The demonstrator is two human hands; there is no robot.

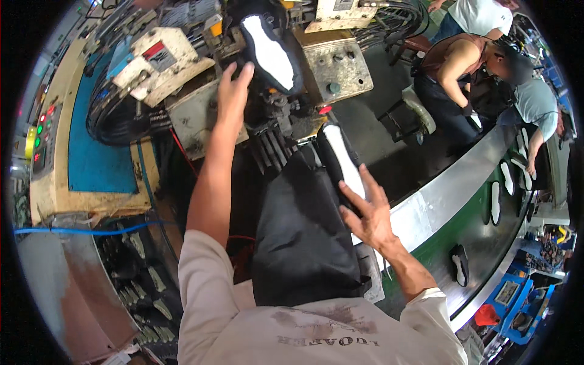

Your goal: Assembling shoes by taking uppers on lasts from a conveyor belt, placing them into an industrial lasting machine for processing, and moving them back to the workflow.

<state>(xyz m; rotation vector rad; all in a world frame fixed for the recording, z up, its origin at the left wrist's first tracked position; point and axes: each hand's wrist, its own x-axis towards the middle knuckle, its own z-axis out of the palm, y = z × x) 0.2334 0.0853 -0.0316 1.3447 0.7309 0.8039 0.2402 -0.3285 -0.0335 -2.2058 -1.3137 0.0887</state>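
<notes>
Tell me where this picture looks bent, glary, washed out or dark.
In the head view, the metal conveyor edge curves and catches glare; in the head view, the white sole beside the left hand looks washed out; the head view's corners go black.

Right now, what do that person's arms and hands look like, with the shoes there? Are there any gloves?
No gloves! The left hand and right hand are both bare, and I see no watch or bracelet. The forearms are uncovered too. Above them are loose, pale beige short sleeves: left sleeve, right sleeve.
</notes>
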